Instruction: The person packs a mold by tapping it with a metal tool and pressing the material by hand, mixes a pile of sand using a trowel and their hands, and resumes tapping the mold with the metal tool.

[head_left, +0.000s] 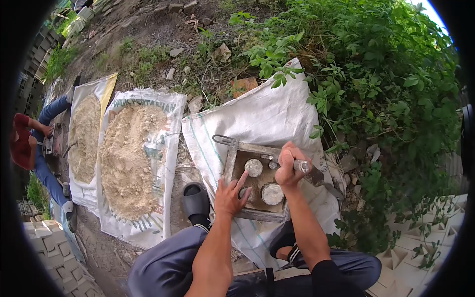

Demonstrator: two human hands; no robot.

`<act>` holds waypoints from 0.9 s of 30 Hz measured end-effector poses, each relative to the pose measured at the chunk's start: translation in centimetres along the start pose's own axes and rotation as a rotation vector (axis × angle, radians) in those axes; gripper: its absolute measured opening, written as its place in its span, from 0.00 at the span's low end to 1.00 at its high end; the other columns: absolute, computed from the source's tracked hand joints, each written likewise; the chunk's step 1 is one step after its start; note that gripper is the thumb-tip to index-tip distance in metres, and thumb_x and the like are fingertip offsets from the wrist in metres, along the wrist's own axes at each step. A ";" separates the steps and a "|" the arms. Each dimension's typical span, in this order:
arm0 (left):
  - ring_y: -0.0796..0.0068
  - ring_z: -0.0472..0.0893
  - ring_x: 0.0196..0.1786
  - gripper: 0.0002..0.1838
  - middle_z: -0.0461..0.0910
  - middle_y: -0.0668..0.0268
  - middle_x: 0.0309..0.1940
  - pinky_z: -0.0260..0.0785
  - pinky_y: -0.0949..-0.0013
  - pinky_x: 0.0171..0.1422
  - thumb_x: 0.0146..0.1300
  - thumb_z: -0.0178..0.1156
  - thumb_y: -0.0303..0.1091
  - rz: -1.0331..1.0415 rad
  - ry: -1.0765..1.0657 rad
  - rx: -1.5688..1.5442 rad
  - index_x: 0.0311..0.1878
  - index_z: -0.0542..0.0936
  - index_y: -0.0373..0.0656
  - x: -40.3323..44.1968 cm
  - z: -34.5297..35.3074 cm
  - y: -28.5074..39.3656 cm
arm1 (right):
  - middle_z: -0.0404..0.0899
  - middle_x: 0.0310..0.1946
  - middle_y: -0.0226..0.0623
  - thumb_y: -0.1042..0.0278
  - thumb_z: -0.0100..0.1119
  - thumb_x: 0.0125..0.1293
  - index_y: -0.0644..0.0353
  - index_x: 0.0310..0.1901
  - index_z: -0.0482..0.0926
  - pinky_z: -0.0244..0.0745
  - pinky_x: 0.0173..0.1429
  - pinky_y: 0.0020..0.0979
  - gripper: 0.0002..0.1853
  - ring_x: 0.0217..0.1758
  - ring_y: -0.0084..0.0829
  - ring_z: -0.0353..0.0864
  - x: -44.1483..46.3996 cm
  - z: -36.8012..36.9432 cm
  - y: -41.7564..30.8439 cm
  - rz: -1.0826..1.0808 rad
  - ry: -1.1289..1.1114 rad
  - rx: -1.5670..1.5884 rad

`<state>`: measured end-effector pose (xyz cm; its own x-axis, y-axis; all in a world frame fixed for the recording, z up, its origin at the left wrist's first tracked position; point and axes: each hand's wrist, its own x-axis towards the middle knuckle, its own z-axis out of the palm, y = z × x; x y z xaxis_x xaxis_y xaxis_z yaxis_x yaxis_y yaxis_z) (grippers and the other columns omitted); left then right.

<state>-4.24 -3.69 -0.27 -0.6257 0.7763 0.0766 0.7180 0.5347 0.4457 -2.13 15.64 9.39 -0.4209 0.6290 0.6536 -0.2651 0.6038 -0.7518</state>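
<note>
Between my feet a square metal mould (262, 215) with a wire loop at its upper left corner lies on a white woven sack (277, 116). Two round, dusty discs (254, 168) (272, 194) show inside it. My left hand (231, 196) rests at the mould's left side, fingers spread, one fingertip at the upper disc. My right hand (291, 166) is closed round a metal rod or handle (301, 166) above the mould's right side. What lies under my right hand is hidden.
Two sacks (170, 148) (106, 91) at the left bear heaps of pale powder (131, 163) (85, 138). Another person (23, 141) sits at the far left. Green plants (376, 74) grow at the right. Patterned blocks (59, 252) lie lower left.
</note>
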 end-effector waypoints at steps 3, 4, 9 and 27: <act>0.49 0.73 0.44 0.33 0.78 0.65 0.33 0.66 0.55 0.60 0.62 0.61 0.49 0.003 -0.019 -0.006 0.71 0.66 0.63 -0.1 -0.1 0.0 | 0.65 0.12 0.32 0.78 0.49 0.60 0.65 0.16 0.65 0.56 0.20 0.28 0.14 0.14 0.23 0.62 2.1 0.3 -2.7 0.068 0.061 0.097; 0.50 0.73 0.44 0.33 0.78 0.65 0.33 0.67 0.55 0.60 0.62 0.60 0.49 -0.009 -0.016 -0.024 0.71 0.66 0.63 0.3 0.2 0.1 | 0.65 0.12 0.32 0.79 0.48 0.60 0.65 0.16 0.63 0.56 0.19 0.27 0.15 0.14 0.23 0.62 2.3 -0.3 -3.3 0.073 0.140 0.179; 0.50 0.73 0.44 0.33 0.79 0.65 0.34 0.66 0.55 0.61 0.62 0.61 0.49 -0.014 -0.004 -0.011 0.71 0.66 0.64 0.1 0.3 0.1 | 0.64 0.11 0.32 0.80 0.48 0.59 0.65 0.16 0.62 0.55 0.18 0.28 0.14 0.14 0.22 0.62 0.1 0.7 -0.1 0.066 0.096 0.175; 0.46 0.73 0.48 0.33 0.80 0.66 0.35 0.68 0.54 0.59 0.61 0.60 0.49 -0.033 -0.008 -0.006 0.71 0.66 0.65 0.2 0.7 0.0 | 0.58 0.11 0.26 0.76 0.45 0.61 0.55 0.17 0.55 0.61 0.30 0.31 0.17 0.15 0.17 0.53 0.5 2.6 -1.2 0.241 -0.022 0.079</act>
<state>-4.16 -3.36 -0.88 -0.6463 0.7612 0.0545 0.6951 0.5577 0.4536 -4.29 13.91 10.41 -0.4986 0.7390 0.4532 -0.2217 0.3968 -0.8908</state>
